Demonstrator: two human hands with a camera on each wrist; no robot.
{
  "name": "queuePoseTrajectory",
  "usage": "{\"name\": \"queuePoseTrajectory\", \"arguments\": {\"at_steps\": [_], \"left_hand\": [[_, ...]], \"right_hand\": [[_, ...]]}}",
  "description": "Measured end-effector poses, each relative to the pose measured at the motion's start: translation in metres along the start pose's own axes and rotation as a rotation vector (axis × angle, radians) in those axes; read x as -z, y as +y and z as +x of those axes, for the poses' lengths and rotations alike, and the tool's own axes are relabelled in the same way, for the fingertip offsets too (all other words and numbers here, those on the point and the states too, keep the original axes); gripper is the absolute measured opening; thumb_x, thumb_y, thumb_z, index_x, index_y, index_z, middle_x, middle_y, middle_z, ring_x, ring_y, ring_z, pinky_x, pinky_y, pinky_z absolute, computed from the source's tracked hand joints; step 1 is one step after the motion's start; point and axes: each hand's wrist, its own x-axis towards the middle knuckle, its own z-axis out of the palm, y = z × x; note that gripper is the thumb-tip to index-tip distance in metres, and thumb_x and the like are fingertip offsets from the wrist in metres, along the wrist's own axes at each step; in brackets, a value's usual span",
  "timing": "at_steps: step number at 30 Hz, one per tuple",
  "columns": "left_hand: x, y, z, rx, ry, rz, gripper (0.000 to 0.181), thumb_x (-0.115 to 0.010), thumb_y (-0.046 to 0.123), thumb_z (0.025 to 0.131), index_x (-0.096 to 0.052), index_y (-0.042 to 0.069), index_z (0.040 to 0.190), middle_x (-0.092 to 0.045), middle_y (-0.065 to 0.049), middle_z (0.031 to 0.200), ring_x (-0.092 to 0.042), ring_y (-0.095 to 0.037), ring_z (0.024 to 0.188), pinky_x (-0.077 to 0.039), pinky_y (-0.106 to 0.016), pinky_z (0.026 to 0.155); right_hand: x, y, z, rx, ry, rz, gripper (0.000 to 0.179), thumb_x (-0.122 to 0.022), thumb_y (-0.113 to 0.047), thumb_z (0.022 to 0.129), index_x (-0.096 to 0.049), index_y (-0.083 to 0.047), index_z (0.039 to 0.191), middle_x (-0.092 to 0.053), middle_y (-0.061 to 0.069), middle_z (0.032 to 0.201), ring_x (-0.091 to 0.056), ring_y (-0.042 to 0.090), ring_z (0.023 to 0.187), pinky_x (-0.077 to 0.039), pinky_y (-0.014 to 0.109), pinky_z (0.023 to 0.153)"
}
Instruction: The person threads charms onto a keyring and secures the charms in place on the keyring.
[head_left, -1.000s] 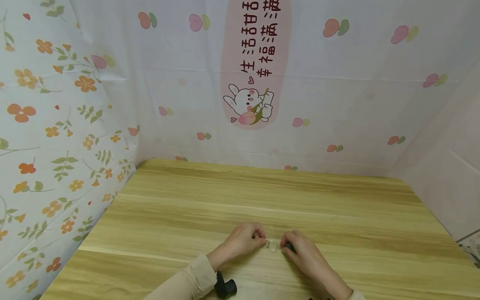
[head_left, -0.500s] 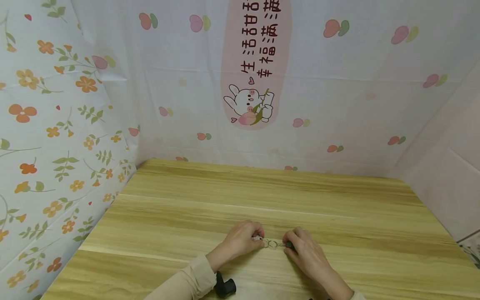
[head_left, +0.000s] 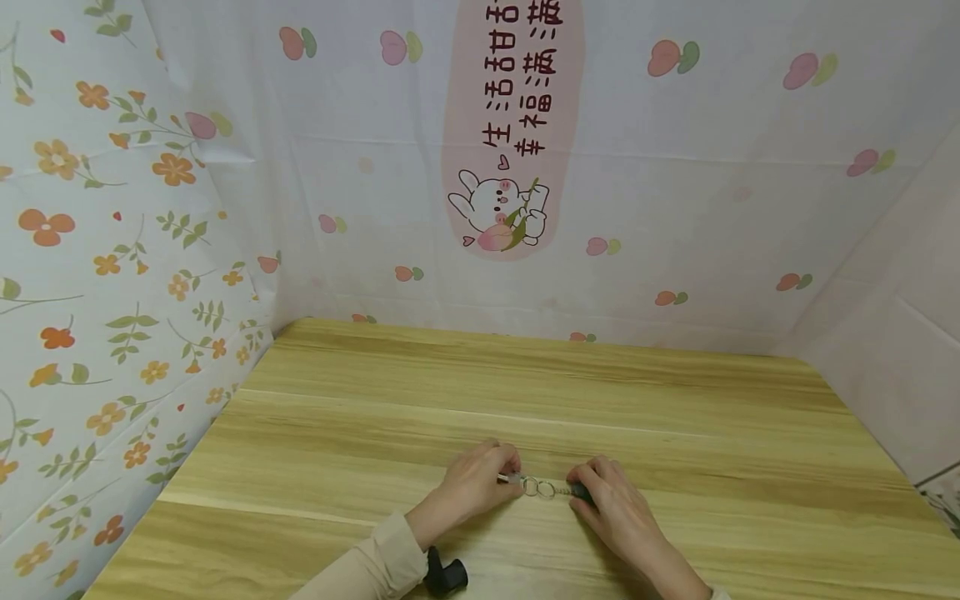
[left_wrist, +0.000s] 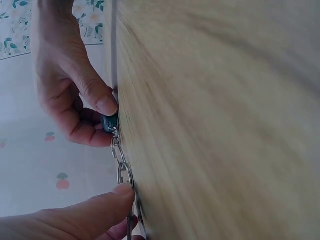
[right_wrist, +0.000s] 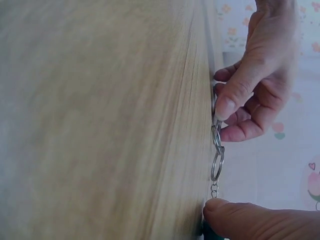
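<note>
My left hand (head_left: 476, 479) pinches a narrow silver metal piece (head_left: 512, 478) between thumb and fingers; its exact kind I cannot tell. A metal ring (head_left: 530, 487) at the end of that piece links with a second ring (head_left: 546, 491). From the second ring a short chain (right_wrist: 214, 190) runs to a dark green fob (left_wrist: 109, 123). Thumb and fingertips of my right hand (head_left: 615, 508) hold the fob close over the wooden table. The rings and chain stretch in a line between both hands, and the fingers partly cover the silver piece and the fob.
The wood-grain table (head_left: 375, 400) spreads around the hands. A black angular device (head_left: 446, 575) sits beside the left sleeve (head_left: 375, 558). A printed cloth (head_left: 360, 183) hangs behind the table, and a floral one (head_left: 112, 333) borders its left side.
My left hand has shifted slightly left and my right hand slightly right. More of the silver piece, both rings and the chain now show between them. Both hands keep their hold.
</note>
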Motion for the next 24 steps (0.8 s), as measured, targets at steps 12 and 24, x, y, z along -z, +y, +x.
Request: {"name": "queuePoseTrajectory", "arguments": {"at_steps": [12,24], "left_hand": [[0.004,-0.007,-0.006,-0.044,0.038,0.105,0.025,-0.08,0.028,0.072,-0.063,0.018,0.088,-0.054,0.008,0.078,-0.048,-0.004,0.068,-0.034,-0.02,0.057],[0.018,-0.025,-0.008,-0.013,0.1,0.047,0.023,-0.073,0.022,0.081,-0.065,0.01,0.099,-0.058,-0.001,0.087,-0.053,-0.013,0.075,-0.042,-0.025,0.063]], "right_hand": [[0.003,0.0,0.002,-0.089,-0.044,0.037,0.034,-0.078,-0.008,0.073,-0.065,-0.007,0.104,-0.059,0.004,0.097,-0.053,0.015,0.087,-0.046,0.022,0.064],[0.032,0.036,-0.01,-0.152,0.003,0.002,0.044,-0.073,-0.007,0.08,-0.056,0.004,0.12,-0.056,0.022,0.109,-0.055,0.023,0.083,-0.048,0.029,0.06]]}}
